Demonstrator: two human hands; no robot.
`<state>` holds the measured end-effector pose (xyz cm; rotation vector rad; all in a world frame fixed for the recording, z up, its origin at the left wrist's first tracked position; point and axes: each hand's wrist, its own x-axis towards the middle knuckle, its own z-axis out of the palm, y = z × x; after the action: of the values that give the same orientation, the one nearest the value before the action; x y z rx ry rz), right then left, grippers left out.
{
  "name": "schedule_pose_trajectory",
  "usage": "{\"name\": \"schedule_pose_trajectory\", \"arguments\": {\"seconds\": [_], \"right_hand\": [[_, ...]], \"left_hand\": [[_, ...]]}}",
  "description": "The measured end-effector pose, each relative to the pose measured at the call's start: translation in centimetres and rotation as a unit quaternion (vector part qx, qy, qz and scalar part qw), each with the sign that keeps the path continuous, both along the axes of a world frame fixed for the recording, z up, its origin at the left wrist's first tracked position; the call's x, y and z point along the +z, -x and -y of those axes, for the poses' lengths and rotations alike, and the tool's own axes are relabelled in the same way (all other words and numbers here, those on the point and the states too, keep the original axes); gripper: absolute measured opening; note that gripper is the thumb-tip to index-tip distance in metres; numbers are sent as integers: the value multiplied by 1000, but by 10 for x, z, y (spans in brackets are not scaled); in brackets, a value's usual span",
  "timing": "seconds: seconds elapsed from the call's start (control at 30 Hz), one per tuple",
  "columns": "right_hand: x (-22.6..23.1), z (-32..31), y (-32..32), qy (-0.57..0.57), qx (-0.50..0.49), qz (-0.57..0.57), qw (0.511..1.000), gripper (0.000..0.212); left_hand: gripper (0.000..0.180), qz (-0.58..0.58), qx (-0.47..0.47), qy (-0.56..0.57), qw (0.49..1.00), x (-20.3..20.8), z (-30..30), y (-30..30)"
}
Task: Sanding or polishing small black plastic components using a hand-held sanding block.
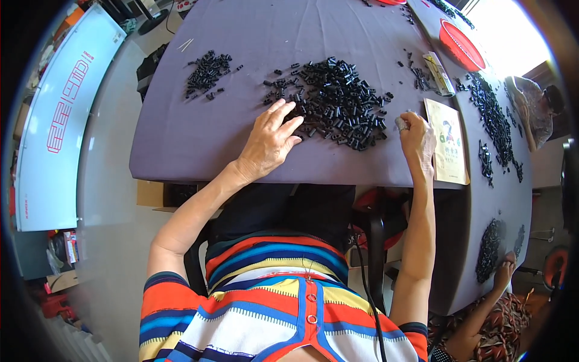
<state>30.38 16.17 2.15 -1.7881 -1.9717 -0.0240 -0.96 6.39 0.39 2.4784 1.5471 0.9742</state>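
A grey-purple table (199,139) fills the upper half of the view, its near edge bowed by the lens, with a person in a striped top seated at 6 o'clock and reaching both bare arms onto it.

The main pile (338,102) of small black cylindrical parts lies at the table's centre, loosely spread and still large; by the look of it most of the sorting is yet to be done. A small pile (208,72) sits well apart at 10 o'clock from the main one, seemingly the portion set aside so far, and it is far the lesser of the two. More black parts run in a long band (494,120) down the table's right side at 3 o'clock, near a co-worker's hand (503,271) at 4 o'clock and another person at the far right edge.

A yellow booklet (449,142) lies just beside the right hand, toward 3 o'clock. A red dish (461,45) stands at 1 o'clock, near the table's far edge.

The left hand (268,142) rests palm down with its fingers spread wide, fingertips touching the pile's near left edge; it grips nothing that can be seen. The right hand (417,136) is curled narrow at the pile's right fringe, thumb and fingers pinched on a small pale piece (401,123) whose kind cannot be told.
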Motion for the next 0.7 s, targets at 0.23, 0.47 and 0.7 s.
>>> {"name": "schedule_pose_trajectory", "arguments": {"seconds": [0.23, 0.47, 0.7], "right_hand": [[14, -22, 90, -67, 221, -102, 968, 27], [-2, -27, 125, -19, 248, 29, 968, 59], [-2, -3, 136, -15, 348, 8, 938, 65]], "left_hand": [[42, 16, 5, -5, 1000, -3, 1, 0], [57, 42, 18, 26, 999, 1, 1, 3], [57, 60, 48, 54, 996, 4, 1, 1]]}}
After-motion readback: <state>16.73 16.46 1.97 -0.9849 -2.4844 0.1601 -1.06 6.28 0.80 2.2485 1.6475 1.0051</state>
